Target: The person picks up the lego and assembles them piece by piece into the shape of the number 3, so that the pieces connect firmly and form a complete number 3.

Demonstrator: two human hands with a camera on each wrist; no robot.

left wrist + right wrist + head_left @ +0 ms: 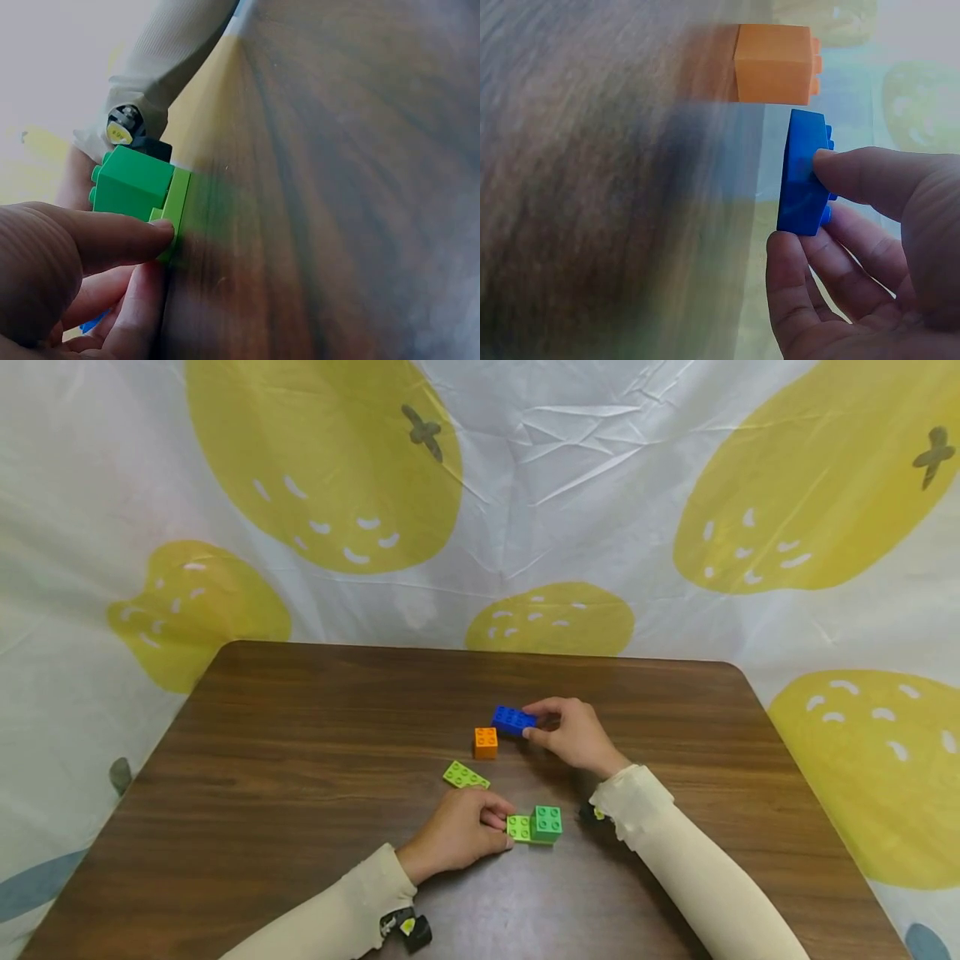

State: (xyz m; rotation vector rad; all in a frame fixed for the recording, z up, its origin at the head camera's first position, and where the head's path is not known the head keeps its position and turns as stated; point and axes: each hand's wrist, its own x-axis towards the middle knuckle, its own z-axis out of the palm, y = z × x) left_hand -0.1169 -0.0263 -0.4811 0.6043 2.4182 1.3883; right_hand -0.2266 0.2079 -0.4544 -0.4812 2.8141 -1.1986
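Between the thumb and fingers of my right hand (576,733) is a blue toy brick (513,719), pinched at its right end. In the right wrist view the blue brick (802,176) shows its studs toward the palm side, with the thumb on its long side. My left hand (453,831) grips the left end of a flat lime-green brick (518,827), which lies on the table. A taller green brick (547,822) sits on that flat brick's right half; the left wrist view shows the thumb at the flat brick's edge.
An orange brick (486,742) stands on the brown table (300,735), just front-left of the blue one. Another flat lime-green brick (465,775) lies behind my left hand, partly covered by it. A white curtain with yellow fruit prints (510,527) hangs behind the table.
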